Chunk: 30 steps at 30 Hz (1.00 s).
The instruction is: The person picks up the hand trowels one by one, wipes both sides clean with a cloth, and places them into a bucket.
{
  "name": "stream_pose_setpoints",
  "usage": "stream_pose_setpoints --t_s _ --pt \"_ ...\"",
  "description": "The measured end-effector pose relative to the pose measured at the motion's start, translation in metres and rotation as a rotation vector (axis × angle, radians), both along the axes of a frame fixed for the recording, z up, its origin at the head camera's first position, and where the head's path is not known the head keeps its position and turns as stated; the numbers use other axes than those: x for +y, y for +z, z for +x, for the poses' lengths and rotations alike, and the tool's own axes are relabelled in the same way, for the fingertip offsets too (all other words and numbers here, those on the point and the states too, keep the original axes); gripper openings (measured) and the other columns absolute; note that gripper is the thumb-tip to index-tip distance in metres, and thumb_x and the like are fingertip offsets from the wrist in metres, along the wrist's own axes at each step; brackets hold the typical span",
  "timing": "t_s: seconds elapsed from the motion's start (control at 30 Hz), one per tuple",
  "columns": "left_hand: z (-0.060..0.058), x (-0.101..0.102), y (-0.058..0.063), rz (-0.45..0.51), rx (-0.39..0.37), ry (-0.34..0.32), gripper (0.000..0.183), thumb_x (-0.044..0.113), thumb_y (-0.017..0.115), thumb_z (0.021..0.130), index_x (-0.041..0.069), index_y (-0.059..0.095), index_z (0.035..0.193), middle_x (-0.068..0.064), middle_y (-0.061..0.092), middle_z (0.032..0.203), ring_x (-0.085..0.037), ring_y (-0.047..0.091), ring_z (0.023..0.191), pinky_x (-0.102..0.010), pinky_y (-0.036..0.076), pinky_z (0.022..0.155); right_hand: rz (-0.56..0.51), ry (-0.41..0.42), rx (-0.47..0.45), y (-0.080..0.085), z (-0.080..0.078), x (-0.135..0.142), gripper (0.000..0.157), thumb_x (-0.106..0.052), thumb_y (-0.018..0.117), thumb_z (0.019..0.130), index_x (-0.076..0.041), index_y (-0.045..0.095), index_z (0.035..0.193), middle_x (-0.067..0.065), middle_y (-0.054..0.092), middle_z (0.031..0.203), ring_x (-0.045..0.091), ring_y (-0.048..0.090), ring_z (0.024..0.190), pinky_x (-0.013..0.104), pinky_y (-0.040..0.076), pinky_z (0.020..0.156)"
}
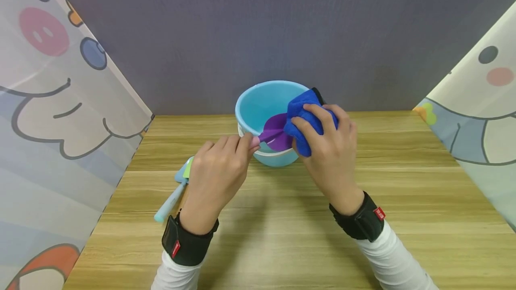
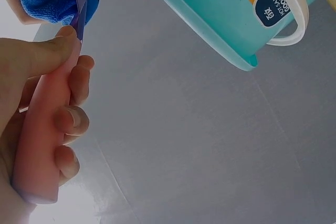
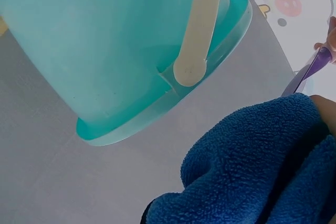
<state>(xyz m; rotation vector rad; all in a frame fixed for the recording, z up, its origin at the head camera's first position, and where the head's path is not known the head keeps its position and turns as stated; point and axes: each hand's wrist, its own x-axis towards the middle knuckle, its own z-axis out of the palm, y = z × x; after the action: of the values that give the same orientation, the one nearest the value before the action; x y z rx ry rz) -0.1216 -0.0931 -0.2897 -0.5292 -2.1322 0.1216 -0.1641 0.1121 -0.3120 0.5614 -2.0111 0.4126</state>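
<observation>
Shovel is up near bucket, left hand clamped round its handle, right hand gripping cloth against blade; looks light, stiff, maybe slick, so hold by handle.

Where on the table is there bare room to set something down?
Widest: the table between the right hand and the printed right panel. Also bare: the stretch between the black wristbands. Crowded: beside the left hand, where the light blue tool lies, and by the bucket, where the hands hold the purple tool and blue cloth.
</observation>
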Motion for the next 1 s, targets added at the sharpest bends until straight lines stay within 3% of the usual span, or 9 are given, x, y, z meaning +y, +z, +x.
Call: stream_pose_setpoints --t_s 1.0 --pt "-0.0013 -0.0052 0.0011 0.046 0.012 -0.004 0.031 0.032 0.059 0.095 0.004 0.068 0.083 -0.007 0.069 0.060 -0.021 0.059 0.050 -0.029 0.031 0.036 -0.081 -0.001 0.010 0.0056 -0.0041 0.0077 0.028 -0.016 0.077 0.078 -0.009 0.070 0.103 0.023 0.063 0.123 0.048 0.046 0.114 0.066 0.041 0.085"
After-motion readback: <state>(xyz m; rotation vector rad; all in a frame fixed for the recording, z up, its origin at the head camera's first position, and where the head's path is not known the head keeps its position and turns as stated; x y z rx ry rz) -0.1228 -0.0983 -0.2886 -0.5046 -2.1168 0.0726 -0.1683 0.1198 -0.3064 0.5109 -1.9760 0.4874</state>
